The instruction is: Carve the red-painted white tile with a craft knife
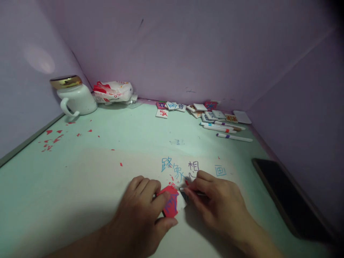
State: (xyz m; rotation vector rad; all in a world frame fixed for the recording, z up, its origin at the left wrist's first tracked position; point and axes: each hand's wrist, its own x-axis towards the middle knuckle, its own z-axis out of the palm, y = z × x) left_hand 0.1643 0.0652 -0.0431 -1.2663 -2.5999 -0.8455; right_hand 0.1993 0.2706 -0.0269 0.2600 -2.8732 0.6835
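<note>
My left hand [146,204] is closed on a small red tile [171,209] with purple strokes on it, its thumb and fingers pressing the tile to the table. Part of the tile's right side shows white. In my right hand [215,197], the fingers pinch a slim metal-tipped tool [181,189], whose tip meets the tile's upper right edge. Most of the tool is hidden by the fingers, so its exact kind does not show. Small red scraps [172,183] lie just beyond the tile.
Blue and purple characters [166,164] are written on the pale tabletop [134,132]. Marker pens [233,138] and several small tiles [162,113] lie toward the back. A lidded white mug [80,100] and a tissue pack [114,92] stand back left; a phone [287,193] lies right. Red scraps [49,132] dot the left.
</note>
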